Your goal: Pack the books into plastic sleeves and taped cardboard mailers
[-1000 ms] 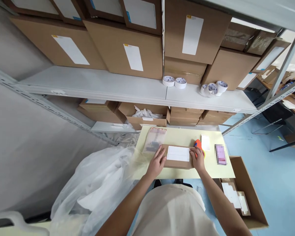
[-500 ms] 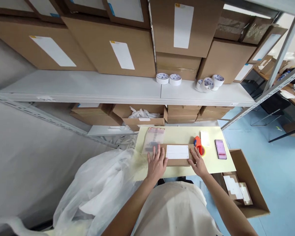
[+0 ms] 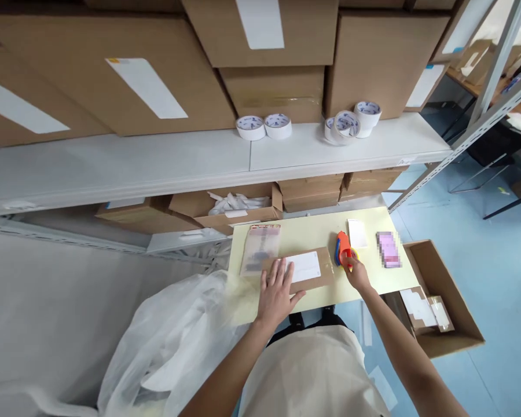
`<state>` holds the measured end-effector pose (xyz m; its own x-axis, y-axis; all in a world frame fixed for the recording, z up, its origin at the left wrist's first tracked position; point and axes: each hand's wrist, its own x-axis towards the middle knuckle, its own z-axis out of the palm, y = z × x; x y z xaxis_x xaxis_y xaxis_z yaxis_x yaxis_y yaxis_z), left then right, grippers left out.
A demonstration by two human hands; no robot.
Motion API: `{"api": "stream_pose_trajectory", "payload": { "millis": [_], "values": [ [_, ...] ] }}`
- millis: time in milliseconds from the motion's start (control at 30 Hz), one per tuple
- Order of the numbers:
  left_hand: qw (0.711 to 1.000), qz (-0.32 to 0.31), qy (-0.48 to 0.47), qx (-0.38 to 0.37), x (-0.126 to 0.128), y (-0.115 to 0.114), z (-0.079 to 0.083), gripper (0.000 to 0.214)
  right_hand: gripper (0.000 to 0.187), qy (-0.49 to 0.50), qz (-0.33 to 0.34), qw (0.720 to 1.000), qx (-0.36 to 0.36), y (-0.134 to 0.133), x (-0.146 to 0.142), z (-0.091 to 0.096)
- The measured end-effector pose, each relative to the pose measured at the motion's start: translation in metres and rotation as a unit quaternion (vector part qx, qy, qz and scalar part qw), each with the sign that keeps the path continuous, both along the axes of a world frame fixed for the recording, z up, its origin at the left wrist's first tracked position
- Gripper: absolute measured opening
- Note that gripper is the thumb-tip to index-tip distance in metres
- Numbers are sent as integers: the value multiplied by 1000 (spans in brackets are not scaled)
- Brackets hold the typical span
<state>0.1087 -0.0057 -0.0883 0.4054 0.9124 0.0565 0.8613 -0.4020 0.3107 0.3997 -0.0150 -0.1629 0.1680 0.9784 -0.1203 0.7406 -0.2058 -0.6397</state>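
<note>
A flat brown cardboard parcel point(image 3: 319, 272) with a white label point(image 3: 304, 267) lies on the small pale yellow table point(image 3: 312, 234). My left hand point(image 3: 278, 289) rests flat on the parcel's left end, fingers spread. To the right of the parcel, my right hand point(image 3: 356, 274) closes on the orange and blue tape dispenser point(image 3: 342, 248). A clear resealable bag point(image 3: 259, 250) lies at the parcel's far left corner.
A white card point(image 3: 357, 233) and a pink item point(image 3: 388, 249) lie on the table's right side. An open carton point(image 3: 449, 298) stands on the floor at the right. A big clear plastic bag point(image 3: 173, 341) bulges at the left. Tape rolls point(image 3: 264, 125) and cartons fill the shelves ahead.
My right hand has left the parcel's right end and gone to the tape dispenser. My left hand has stayed on the parcel. The view has tilted down and shifted.
</note>
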Motion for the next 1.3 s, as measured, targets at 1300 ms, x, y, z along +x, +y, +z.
{"api": "stream_pose_trajectory", "payload": {
  "millis": [1300],
  "values": [
    [985,-128,-86,-81,17,19,16,83,48,325,41,944,-26,38,-25,160]
  ]
}}
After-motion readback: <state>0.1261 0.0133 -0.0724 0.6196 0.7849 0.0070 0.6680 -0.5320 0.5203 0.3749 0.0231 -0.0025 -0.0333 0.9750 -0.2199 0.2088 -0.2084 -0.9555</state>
